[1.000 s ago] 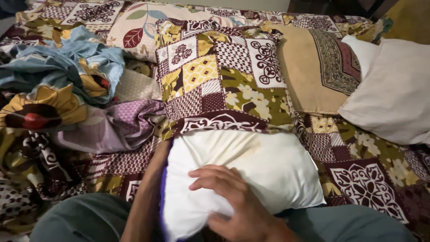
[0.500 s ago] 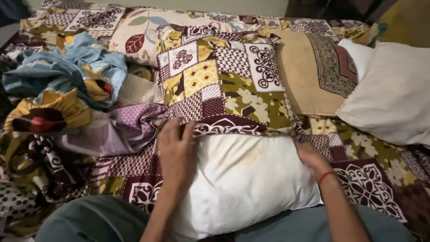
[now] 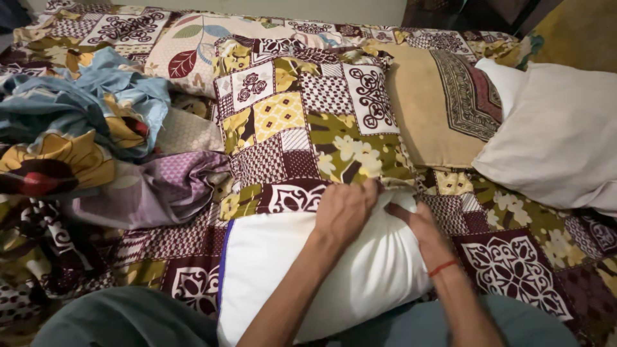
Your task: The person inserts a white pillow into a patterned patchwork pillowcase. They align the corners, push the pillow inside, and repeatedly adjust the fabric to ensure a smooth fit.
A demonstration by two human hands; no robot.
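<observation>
A white pillow (image 3: 308, 270) with a blue edge lies across my lap, its far end inside the open mouth of a patchwork pillow cover (image 3: 302, 122) in maroon, yellow and olive. My left hand (image 3: 344, 209) is closed on the cover's open edge at the pillow's far right part. Just to its right, my right hand (image 3: 419, 222), with a red thread at the wrist, grips the same edge at the pillow's corner; its fingertips are tucked out of sight.
Everything rests on a bed with a patterned maroon sheet (image 3: 514, 257). A heap of crumpled cloths (image 3: 83, 128) and a purple cloth (image 3: 160, 186) lie at the left. A leaf-print pillow (image 3: 193, 45), a tan pillow (image 3: 430, 109) and another white pillow (image 3: 553, 135) lie behind and right.
My left hand moved from the pillow's left side to its far right part. The right hand stayed at the right corner. The cover's edge now lies further over the pillow.
</observation>
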